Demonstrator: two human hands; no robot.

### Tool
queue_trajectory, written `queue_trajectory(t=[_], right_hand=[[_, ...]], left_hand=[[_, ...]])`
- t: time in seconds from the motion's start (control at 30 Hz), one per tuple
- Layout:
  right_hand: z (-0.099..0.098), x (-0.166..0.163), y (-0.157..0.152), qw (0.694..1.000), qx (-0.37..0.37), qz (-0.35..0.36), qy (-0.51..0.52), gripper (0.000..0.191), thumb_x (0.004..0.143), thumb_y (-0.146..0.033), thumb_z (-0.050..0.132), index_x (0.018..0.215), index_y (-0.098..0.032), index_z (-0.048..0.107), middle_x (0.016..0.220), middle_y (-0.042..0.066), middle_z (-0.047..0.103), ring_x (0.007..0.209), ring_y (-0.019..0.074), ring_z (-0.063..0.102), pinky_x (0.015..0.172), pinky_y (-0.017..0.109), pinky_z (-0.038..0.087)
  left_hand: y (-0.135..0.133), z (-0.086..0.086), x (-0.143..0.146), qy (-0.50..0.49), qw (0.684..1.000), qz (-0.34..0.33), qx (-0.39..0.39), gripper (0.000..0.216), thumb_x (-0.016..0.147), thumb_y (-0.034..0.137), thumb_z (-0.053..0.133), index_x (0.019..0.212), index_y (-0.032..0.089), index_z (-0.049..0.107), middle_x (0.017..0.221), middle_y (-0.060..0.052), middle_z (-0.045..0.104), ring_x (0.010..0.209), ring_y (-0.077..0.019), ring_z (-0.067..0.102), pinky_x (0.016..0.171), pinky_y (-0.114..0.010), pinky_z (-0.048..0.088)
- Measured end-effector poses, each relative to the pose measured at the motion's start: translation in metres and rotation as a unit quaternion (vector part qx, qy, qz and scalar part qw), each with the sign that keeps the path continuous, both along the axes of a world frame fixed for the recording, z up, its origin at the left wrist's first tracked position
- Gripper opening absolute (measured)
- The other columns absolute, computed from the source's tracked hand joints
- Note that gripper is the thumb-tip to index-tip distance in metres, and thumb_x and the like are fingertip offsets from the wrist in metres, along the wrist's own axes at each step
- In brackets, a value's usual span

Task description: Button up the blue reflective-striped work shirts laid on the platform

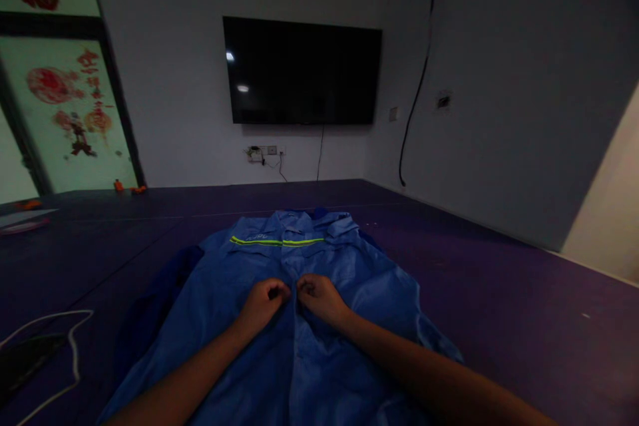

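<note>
A blue work jacket (pixel 239 319) with a yellow-green stripe across the chest lies spread out in front of me, its collar at the far end. My left hand (pixel 267 299) and my right hand (pixel 317 296) meet near its front closure, just below the chest. Fingers of both hands are curled, pinching the edges of the front placket from either side. Whether a button lies between the fingertips is too small to make out. Darker blue cloth (pixel 160 293) shows under the jacket's left side.
The jacket lies on a purple surface (pixel 474 293). A white cable (pixel 74 346) and a dark object (pixel 30 359) lie at the lower left. Small orange things (pixel 118 185) stand by the glass door (pixel 64 113). On the far wall hangs a television (pixel 304 73); a black cable (pixel 422 80) dangles at right.
</note>
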State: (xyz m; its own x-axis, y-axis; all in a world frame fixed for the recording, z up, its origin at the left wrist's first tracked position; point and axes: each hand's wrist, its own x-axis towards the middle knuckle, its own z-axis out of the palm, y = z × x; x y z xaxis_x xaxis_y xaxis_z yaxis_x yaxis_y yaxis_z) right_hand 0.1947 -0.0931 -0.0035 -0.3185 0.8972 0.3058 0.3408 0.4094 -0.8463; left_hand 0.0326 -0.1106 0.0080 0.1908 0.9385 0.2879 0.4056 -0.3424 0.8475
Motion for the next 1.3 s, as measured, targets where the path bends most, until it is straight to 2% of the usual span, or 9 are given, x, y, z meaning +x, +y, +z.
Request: queue_trajectory(t=[0.17, 0.47, 0.9, 1.07, 1.3], right_hand=[[0.001, 0.000, -0.002, 1.000, 0.014, -0.009, -0.020, 0.012, 0.064, -0.016, 0.049, 0.070, -0.016, 0.059, 0.055, -0.002, 0.056, 0.051, 0.0105, 0.052, 0.047, 0.018, 0.035], [0.006, 0.000, -0.006, 0.996, 0.027, -0.025, -0.080, 0.013, 0.067, -0.019, 0.048, 0.071, -0.017, 0.060, 0.058, -0.001, 0.060, 0.052, 0.0108, 0.055, 0.050, 0.018, 0.037], [0.009, 0.001, -0.009, 0.993, 0.042, -0.025, -0.106, 0.013, 0.069, -0.020, 0.049, 0.073, -0.017, 0.061, 0.061, -0.001, 0.061, 0.054, 0.0108, 0.055, 0.050, 0.018, 0.036], [0.012, 0.001, -0.013, 0.989, 0.071, -0.029, -0.130, 0.015, 0.072, -0.028, 0.053, 0.078, -0.018, 0.062, 0.061, -0.001, 0.061, 0.053, 0.0106, 0.054, 0.049, 0.019, 0.035], [0.014, 0.001, -0.016, 0.986, 0.075, -0.034, -0.146, 0.014, 0.075, -0.028, 0.053, 0.078, -0.019, 0.063, 0.063, -0.001, 0.062, 0.055, 0.0106, 0.054, 0.050, 0.019, 0.034]], left_hand=[[-0.001, 0.001, 0.000, -0.014, 1.000, 0.009, 0.000, 0.019, 0.067, 0.031, 0.052, 0.063, 0.016, 0.062, 0.067, -0.003, 0.065, 0.071, -0.0184, 0.058, 0.070, -0.028, 0.044], [-0.002, 0.003, 0.000, -0.019, 1.000, 0.008, 0.020, 0.013, 0.066, 0.022, 0.051, 0.062, 0.016, 0.061, 0.066, -0.003, 0.064, 0.071, -0.0174, 0.058, 0.071, -0.027, 0.044], [-0.007, 0.006, 0.002, 0.039, 0.994, 0.034, 0.097, 0.014, 0.068, 0.018, 0.049, 0.065, 0.016, 0.062, 0.070, -0.004, 0.065, 0.070, -0.0162, 0.059, 0.069, -0.025, 0.045], [-0.006, 0.006, 0.002, 0.038, 0.994, 0.037, 0.099, 0.016, 0.068, 0.017, 0.047, 0.066, 0.016, 0.063, 0.068, -0.004, 0.064, 0.069, -0.0164, 0.059, 0.068, -0.026, 0.045], [-0.010, 0.009, 0.002, 0.026, 0.995, 0.026, 0.087, 0.014, 0.066, 0.017, 0.046, 0.062, 0.016, 0.059, 0.064, -0.002, 0.061, 0.065, -0.0151, 0.056, 0.064, -0.024, 0.043]])
